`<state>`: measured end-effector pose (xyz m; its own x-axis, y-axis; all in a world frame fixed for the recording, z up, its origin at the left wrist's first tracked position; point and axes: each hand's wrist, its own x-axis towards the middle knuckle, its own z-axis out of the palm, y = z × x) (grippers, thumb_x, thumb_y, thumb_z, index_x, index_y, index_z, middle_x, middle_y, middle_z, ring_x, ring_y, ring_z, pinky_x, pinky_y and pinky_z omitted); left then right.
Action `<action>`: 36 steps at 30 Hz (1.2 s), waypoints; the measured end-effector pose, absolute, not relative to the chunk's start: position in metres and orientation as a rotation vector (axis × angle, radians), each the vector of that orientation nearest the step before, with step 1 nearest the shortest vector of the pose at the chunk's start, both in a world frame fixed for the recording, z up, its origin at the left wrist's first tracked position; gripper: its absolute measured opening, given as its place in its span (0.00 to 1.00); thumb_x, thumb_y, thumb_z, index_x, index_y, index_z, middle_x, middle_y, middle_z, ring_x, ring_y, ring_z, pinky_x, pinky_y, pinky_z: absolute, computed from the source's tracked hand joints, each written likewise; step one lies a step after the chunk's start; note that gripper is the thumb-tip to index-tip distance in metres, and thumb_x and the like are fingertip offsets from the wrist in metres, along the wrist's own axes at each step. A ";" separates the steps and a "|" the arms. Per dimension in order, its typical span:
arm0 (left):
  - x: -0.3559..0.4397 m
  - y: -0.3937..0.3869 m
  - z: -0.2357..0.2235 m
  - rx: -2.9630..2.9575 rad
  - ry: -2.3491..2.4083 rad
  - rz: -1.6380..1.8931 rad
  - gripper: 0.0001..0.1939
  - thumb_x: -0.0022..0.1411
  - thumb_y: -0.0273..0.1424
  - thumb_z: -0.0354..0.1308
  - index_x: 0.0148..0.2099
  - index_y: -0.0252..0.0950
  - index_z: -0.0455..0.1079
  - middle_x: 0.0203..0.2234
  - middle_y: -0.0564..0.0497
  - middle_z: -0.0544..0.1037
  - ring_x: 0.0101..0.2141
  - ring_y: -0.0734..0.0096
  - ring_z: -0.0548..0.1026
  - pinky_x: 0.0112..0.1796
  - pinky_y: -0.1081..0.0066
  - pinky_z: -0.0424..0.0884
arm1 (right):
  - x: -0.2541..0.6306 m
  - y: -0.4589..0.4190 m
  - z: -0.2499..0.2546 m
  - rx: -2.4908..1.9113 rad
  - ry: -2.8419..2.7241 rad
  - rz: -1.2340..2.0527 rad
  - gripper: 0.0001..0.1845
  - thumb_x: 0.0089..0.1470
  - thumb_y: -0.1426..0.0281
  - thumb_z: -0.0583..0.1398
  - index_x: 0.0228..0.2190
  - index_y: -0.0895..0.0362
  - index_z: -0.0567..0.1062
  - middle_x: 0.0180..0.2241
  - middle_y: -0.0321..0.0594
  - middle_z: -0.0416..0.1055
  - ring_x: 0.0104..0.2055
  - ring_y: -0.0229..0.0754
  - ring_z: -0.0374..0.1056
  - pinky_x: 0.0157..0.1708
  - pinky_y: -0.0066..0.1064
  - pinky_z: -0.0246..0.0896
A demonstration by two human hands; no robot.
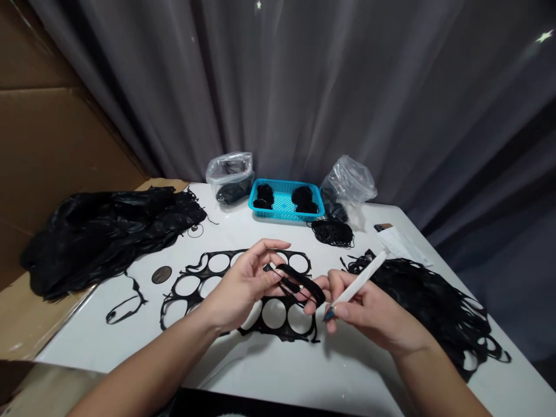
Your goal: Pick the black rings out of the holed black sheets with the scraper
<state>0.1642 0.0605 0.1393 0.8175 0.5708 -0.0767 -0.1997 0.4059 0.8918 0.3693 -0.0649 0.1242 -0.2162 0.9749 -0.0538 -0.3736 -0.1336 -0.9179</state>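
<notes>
My left hand is closed on a bundle of thin black loops, pinched between thumb and fingers. My right hand grips a white, slim-handled tool with a dark bluish tip pointing down; its exact kind is unclear. Fingers of that hand also touch the right end of the loops. Beneath both hands lies a black sheet with rows of round holes, partly hidden by my left hand. A dark round disc rests left of the sheet.
A blue basket with black bundles stands at the back, between two clear plastic bags. Black material is heaped on the left, and black strips on the right. Near the right edge, a white packet partly covers a phone-like object.
</notes>
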 end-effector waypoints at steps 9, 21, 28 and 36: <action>0.181 0.067 0.121 1.490 0.398 0.662 0.14 0.66 0.28 0.60 0.53 0.41 0.69 0.38 0.53 0.68 0.46 0.63 0.79 0.47 0.68 0.74 | 0.354 -0.072 0.131 -0.995 -1.292 1.467 0.11 0.60 0.63 0.62 0.30 0.56 0.68 0.49 0.48 0.71 0.53 0.50 0.70 0.46 0.40 0.69; 0.165 0.086 0.118 2.020 0.134 0.922 0.48 0.47 0.37 0.76 0.66 0.48 0.59 0.55 0.43 0.70 0.55 0.52 0.69 0.57 0.53 0.62 | 0.350 -0.046 0.124 -1.303 -2.399 0.055 0.22 0.67 0.77 0.49 0.60 0.59 0.64 0.66 0.52 0.57 0.69 0.50 0.50 0.64 0.48 0.54; 0.152 0.089 0.117 1.958 0.298 0.863 0.48 0.35 0.34 0.80 0.60 0.43 0.68 0.53 0.40 0.73 0.55 0.45 0.69 0.59 0.50 0.57 | 0.346 -0.036 0.137 -1.164 -2.442 0.018 0.21 0.64 0.79 0.51 0.57 0.57 0.68 0.63 0.51 0.63 0.68 0.50 0.55 0.64 0.50 0.53; 0.151 0.088 0.109 1.658 0.258 0.775 0.18 0.68 0.47 0.55 0.39 0.39 0.77 0.50 0.43 0.75 0.53 0.57 0.71 0.53 0.61 0.65 | 0.326 -0.037 0.130 -1.149 -2.069 0.731 0.09 0.66 0.70 0.54 0.34 0.55 0.72 0.48 0.47 0.75 0.51 0.47 0.70 0.48 0.40 0.64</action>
